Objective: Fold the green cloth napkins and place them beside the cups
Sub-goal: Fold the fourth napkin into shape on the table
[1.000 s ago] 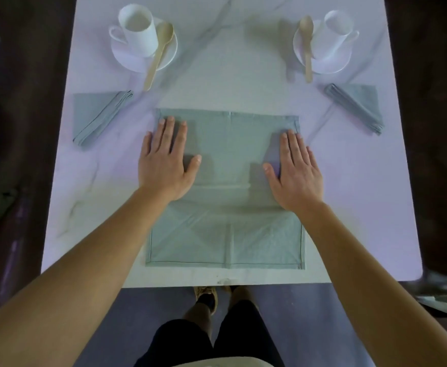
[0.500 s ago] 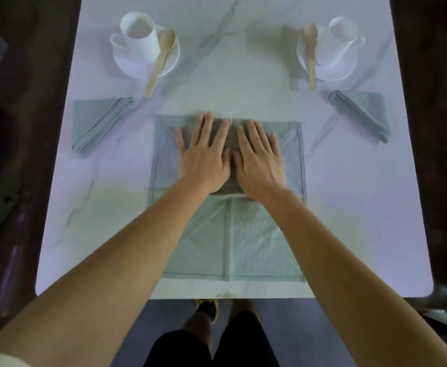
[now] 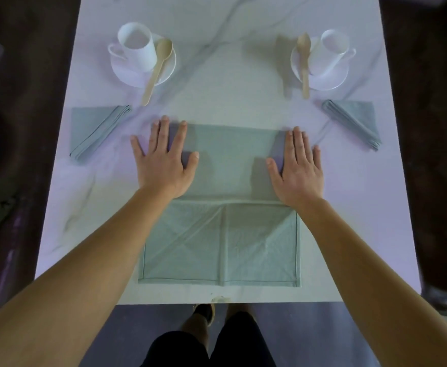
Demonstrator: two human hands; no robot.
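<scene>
- The green cloth napkin (image 3: 190, 247) lies flat in the middle of the worktop (image 3: 230, 96), close to the front edge. Its far part is folded back over itself.
- The left hand (image 3: 164, 168) and the right hand (image 3: 299, 173) are both open and flat, with straight fingers. They press down on the two far corners of the folded part and grip nothing.
- The napkin looks soft, thin and light. It will likely bend anywhere and may slide a bit on the smooth top. The corners and the folded edge look like the best spots to pinch.
- It has fold lines in it, which may help the next fold.
- The left folded napkin (image 3: 92, 128) lies near the left cup (image 3: 137, 49). The right folded napkin (image 3: 357, 120) lies near the right cup (image 3: 335, 50).
- Each cup stands on a saucer, with a spoon resting on it. The left wooden spoon (image 3: 158, 67) pokes off the left saucer (image 3: 127, 75) toward the middle, so a hand passing there could bump it. The right wooden spoon (image 3: 304, 64) does the same.
</scene>
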